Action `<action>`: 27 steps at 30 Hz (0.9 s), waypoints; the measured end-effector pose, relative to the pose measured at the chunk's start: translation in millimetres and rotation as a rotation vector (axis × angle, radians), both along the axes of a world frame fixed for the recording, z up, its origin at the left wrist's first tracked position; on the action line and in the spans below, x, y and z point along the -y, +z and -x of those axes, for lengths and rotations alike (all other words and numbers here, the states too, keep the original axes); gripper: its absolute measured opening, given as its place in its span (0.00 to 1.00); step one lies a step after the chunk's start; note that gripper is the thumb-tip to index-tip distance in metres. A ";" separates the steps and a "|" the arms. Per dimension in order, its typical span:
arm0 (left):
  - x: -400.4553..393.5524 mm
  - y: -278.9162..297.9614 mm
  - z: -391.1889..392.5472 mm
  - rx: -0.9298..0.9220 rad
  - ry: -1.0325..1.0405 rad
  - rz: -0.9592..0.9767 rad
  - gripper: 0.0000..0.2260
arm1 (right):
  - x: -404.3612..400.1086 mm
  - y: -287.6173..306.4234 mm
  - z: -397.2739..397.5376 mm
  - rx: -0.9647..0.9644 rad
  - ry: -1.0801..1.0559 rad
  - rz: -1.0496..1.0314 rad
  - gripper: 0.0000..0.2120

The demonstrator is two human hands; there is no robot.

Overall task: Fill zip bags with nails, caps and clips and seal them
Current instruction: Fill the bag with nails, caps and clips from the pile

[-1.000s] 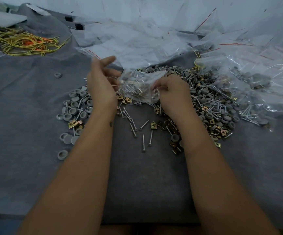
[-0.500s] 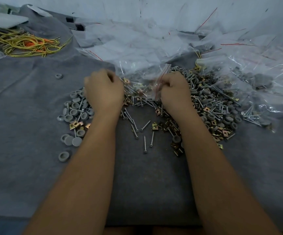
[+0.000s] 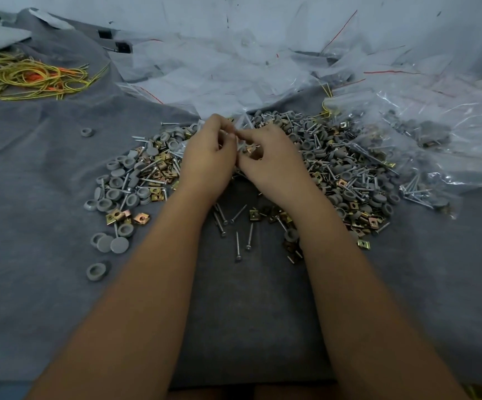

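Clear zip bag pinched by left hand and right hand (over nails)

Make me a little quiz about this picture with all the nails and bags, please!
1. True or false: the left hand and right hand are close together over the pile.
2. What colour are the round caps? A) grey B) red C) green
3. Fill in: the yellow and orange cords lie at the far ____ of the cloth.

Key: 1 true; 2 A; 3 left.
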State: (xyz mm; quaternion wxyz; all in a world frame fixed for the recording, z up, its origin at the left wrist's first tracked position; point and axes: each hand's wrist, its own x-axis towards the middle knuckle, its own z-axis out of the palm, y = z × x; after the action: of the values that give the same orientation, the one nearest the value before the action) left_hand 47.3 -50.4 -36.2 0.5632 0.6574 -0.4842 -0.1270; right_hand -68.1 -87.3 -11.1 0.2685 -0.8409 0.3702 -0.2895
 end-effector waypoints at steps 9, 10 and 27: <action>-0.9 -0.3 0.2 0.002 0.006 -0.055 0.06 | -20.0 1.0 72.0 -0.267 -0.538 0.135 0.27; -0.9 0.0 0.2 0.007 0.008 -0.056 0.06 | -19.8 -1.9 81.1 -0.346 -0.584 0.081 0.31; -4.7 3.8 1.8 -0.044 0.003 -0.070 0.09 | -0.9 -18.1 51.0 -0.473 -0.547 0.066 0.35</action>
State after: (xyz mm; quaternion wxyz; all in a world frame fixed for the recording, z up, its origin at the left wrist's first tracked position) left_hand 45.4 -45.7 -32.4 0.5505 0.6745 -0.4659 -0.1577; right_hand -119.1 -86.5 -29.3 0.0609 -0.7626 0.6239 -0.1597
